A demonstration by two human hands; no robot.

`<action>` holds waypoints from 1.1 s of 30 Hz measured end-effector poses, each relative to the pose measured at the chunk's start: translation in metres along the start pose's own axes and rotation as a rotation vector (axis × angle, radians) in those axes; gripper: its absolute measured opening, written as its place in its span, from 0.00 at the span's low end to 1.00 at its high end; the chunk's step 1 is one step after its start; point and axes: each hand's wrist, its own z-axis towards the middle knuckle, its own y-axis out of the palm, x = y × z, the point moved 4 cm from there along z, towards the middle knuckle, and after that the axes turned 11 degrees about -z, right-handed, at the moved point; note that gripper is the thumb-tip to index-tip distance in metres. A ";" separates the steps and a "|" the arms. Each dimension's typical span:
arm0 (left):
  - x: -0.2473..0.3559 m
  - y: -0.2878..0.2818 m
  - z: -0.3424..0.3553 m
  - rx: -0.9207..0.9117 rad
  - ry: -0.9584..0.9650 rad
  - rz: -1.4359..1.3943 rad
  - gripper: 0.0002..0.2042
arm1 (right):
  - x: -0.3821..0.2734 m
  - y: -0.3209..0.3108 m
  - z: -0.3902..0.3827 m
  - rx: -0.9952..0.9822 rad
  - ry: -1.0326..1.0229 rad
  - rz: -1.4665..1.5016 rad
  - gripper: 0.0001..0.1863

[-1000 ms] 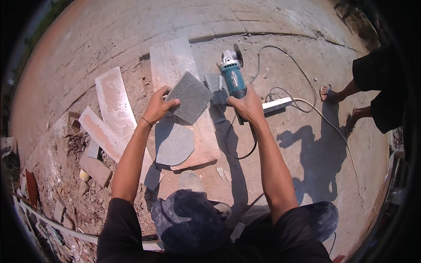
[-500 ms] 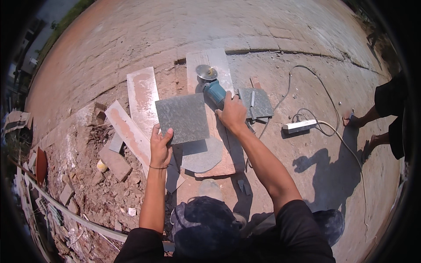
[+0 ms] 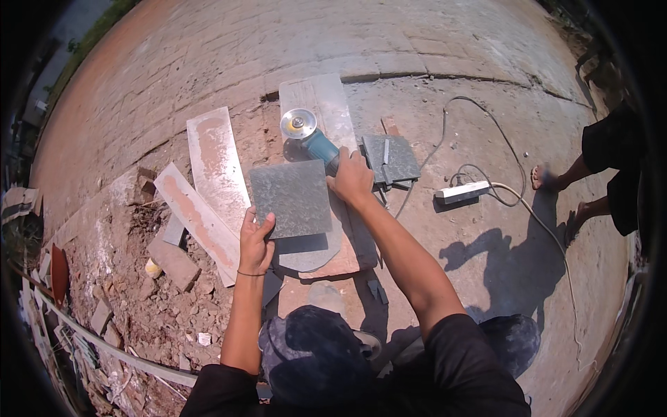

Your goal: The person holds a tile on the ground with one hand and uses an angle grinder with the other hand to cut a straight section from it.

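Note:
A square dark grey stone tile [image 3: 290, 198] is held up by my left hand [image 3: 256, 243], which grips its lower left edge with the thumb on the face. My right hand [image 3: 352, 178] is wrapped round the rear body of a teal angle grinder [image 3: 321, 148]. At the grinder's far end a round cutting disc [image 3: 299, 123] faces up, beyond the tile's top edge and apart from it. Under both lies a long pale stone slab [image 3: 316, 90], with a grey cut piece of stone [image 3: 309, 258] on its near end, partly covered by the tile.
Several dark tiles [image 3: 394, 158] are stacked right of the slab. A white power strip [image 3: 462, 191] with cables lies farther right. Another person's bare feet [image 3: 547, 178] stand at the right. Two long boards [image 3: 217, 149] and rubble [image 3: 135, 278] lie left.
The grinder has turned, its disc swinging left and tilting to show its face. The tile has shifted slightly down relative to my view. Both hands keep their holds.

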 end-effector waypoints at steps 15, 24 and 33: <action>-0.029 0.127 0.026 -0.236 -0.186 0.077 0.16 | 0.081 -0.065 -0.074 -0.274 -0.028 1.806 0.17; -0.049 0.317 -0.008 -0.607 -0.250 0.268 0.25 | 0.190 -0.232 -0.090 0.564 -0.077 1.896 0.15; -0.038 0.349 -0.066 -0.968 -0.464 0.526 0.20 | 0.241 -0.341 -0.097 0.895 -0.150 1.842 0.14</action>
